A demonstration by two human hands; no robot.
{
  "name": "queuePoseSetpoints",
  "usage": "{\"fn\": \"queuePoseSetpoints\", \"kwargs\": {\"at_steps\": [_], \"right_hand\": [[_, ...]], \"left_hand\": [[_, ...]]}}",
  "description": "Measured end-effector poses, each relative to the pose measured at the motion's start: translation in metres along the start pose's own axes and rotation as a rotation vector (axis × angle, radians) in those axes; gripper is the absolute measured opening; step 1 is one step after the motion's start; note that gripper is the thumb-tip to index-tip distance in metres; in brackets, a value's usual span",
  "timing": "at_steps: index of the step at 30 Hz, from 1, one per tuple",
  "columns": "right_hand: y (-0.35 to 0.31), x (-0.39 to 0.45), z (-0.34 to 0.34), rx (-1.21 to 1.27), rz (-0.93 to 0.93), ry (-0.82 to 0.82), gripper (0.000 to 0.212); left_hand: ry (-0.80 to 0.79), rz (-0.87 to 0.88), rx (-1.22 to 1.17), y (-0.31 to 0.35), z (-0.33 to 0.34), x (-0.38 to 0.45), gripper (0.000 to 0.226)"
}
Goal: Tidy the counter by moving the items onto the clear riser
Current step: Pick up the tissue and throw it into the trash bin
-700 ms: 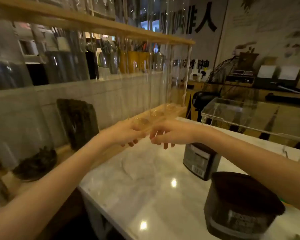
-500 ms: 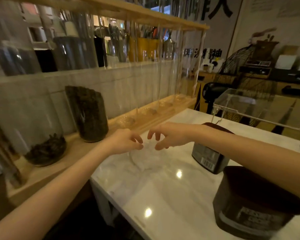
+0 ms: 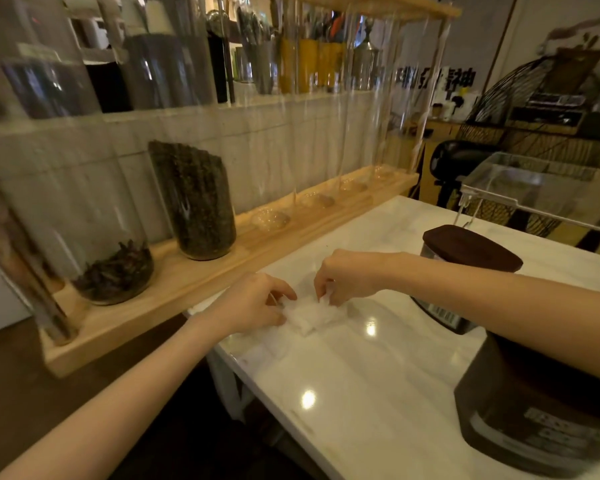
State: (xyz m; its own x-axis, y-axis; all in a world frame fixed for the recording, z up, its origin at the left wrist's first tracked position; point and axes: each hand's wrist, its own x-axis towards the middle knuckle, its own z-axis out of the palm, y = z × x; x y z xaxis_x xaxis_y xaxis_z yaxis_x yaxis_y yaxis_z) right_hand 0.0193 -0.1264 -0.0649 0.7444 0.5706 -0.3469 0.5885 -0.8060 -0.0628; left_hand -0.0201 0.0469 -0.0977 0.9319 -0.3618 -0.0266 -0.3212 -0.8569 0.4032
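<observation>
A small white crumpled packet (image 3: 309, 315) lies on the white marble counter (image 3: 361, 393) near its left edge. My left hand (image 3: 257, 303) pinches its left side and my right hand (image 3: 347, 275) pinches its far right edge; both touch it. Two dark canisters stand to the right: one with a brown lid (image 3: 465, 258) behind my right forearm, a larger one (image 3: 534, 417) at the near right, partly hidden by that arm. The clear riser (image 3: 534, 181) stands at the far right of the counter.
A wooden rack (image 3: 222, 271) runs along the counter's left side, holding tall glass tubes, one with dark tea leaves (image 3: 198, 209) and one with dark dried pieces (image 3: 115, 271). A black fan (image 3: 458, 161) and shelves stand behind the counter.
Both hands have dropped from mid-air down onto the counter and closed their fingers on the white packet. The camera has tilted downward.
</observation>
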Motion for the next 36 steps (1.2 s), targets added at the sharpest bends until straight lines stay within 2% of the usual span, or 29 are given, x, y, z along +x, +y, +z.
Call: {"fn": "queuePoseSetpoints", "kwargs": {"at_steps": [4,8,14,20,28,36], "right_hand": [[0.001,-0.002,-0.003,0.025,-0.015,0.048,0.026],[0.006,-0.013,-0.018,0.142,0.002,0.142,0.022],[0.018,-0.053,-0.050,0.274,0.065,0.406,0.021],[0.024,-0.123,-0.068,0.309,0.152,0.661,0.017],[0.012,-0.246,-0.048,0.380,0.426,0.942,0.014],[-0.057,-0.374,0.019,0.516,0.630,1.029,0.014]], "left_hand": [[0.056,0.033,-0.022,-0.002,0.004,0.004,0.028],[0.114,0.072,-0.034,0.006,-0.006,0.012,0.025],[0.265,0.194,-0.119,0.036,-0.038,0.022,0.024],[0.289,0.319,-0.270,0.090,-0.058,0.038,0.019],[0.240,0.587,-0.382,0.184,-0.056,0.012,0.021],[0.073,0.833,-0.414,0.264,-0.006,-0.083,0.023]]}}
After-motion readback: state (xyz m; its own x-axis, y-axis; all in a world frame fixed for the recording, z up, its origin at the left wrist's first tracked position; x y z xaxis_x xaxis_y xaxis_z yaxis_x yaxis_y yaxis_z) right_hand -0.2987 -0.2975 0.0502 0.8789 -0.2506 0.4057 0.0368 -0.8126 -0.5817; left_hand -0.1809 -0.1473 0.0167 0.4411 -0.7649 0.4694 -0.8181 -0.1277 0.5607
